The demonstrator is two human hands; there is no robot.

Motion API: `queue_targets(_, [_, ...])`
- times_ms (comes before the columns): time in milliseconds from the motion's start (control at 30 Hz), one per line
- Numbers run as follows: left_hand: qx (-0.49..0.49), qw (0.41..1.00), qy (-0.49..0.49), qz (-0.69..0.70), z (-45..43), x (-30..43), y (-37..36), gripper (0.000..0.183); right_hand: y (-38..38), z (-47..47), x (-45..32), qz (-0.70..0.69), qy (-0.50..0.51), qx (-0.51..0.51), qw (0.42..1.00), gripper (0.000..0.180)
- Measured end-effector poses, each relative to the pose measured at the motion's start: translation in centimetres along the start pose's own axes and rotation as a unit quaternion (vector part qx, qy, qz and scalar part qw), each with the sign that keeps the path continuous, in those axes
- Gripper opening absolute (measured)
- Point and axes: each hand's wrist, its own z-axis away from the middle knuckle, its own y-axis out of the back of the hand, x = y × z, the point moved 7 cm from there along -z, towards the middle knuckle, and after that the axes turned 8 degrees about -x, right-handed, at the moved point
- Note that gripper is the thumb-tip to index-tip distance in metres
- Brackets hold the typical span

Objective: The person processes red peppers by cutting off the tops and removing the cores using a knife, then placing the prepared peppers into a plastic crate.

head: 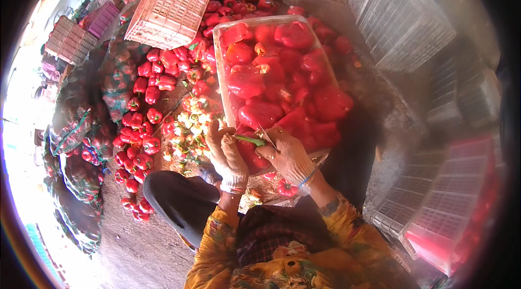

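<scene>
My left hand [228,155], in a knit work glove, is at the tip of a green pepper stem [250,140] by the near left edge of a plastic crate [222,73]. Just right of it, my right hand [285,152], gloved too, grips a small knife [267,137] whose thin blade shows beside the stem. Red bell peppers [260,114], some cut open, fill the crate under and beyond both hands. A heap of cut pepper cores with stems [191,126] lies on the floor left of the crate. Whether my left fingers pinch the stem is hard to tell.
Whole red peppers [152,96] are spread on the floor at left, beside filled mesh sacks [118,73]. A pale crate [171,4] stands tilted beyond them. More crates [403,24] are stacked at upper right, and others [447,203] stand at lower right.
</scene>
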Motion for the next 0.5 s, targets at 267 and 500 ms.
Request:
queue_targets(267, [-0.048, 0.976, -0.08, -0.197, 4.5, 2.0, 2.8, 0.048, -1.7, 2.5, -4.5, 0.124, 0.084, 0.028, 0.988, 0.023])
queue_targets(500, [-0.054, 0.977, 0.009, -0.208, 5.0, 6.1, 5.2, 0.039, -2.5, 6.2, -3.5, 0.001, 0.057, 0.088, 0.994, 0.012])
